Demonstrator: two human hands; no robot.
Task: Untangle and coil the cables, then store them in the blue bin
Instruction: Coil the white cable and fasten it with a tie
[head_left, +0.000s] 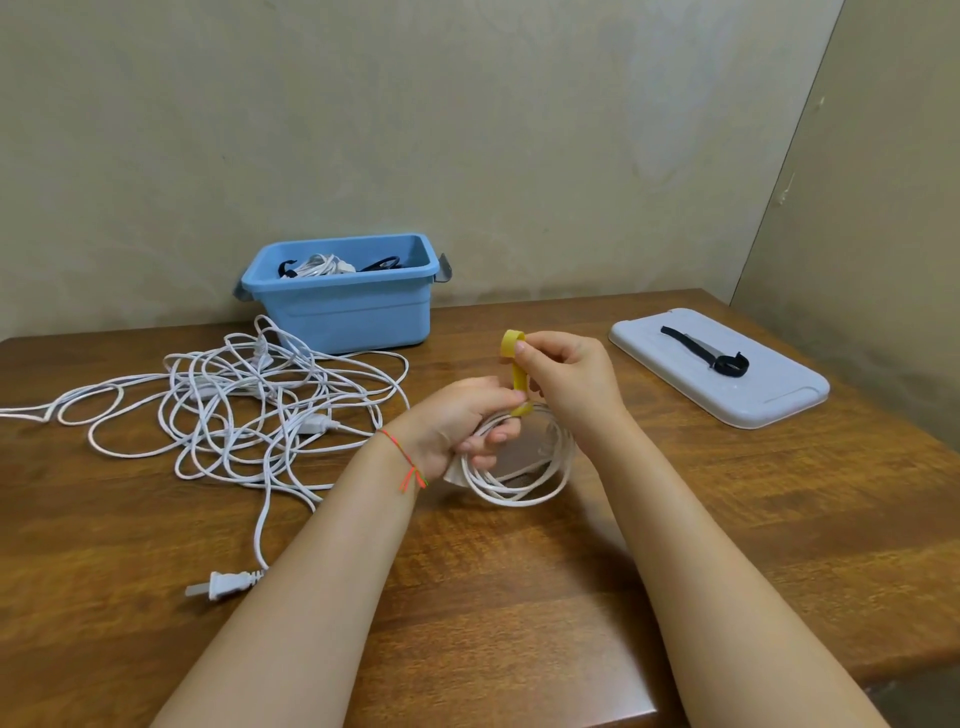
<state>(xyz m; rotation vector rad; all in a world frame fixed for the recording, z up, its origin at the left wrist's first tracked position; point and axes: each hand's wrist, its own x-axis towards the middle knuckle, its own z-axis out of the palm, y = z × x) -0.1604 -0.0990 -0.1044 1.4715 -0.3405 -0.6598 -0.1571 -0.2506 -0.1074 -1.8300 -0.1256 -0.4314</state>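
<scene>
Strapping coiled cable (519, 467) with yellow tie (516, 364)

- A wooden desk (519, 597) with a glossy brown grain fills the lower part of the view, its near edge cut in a step at the bottom right.
- A pale lavender-white lid (769, 395) lies flat on the right side of the desk, rounded at the corners and set at an angle to the desk edge.
- A black strap (701, 349) lies on that lid, one end curled into a small loop.
- A beige wall (467, 130) stands behind the desk; a second wall (883, 208) meets it in a corner at the right.
</scene>
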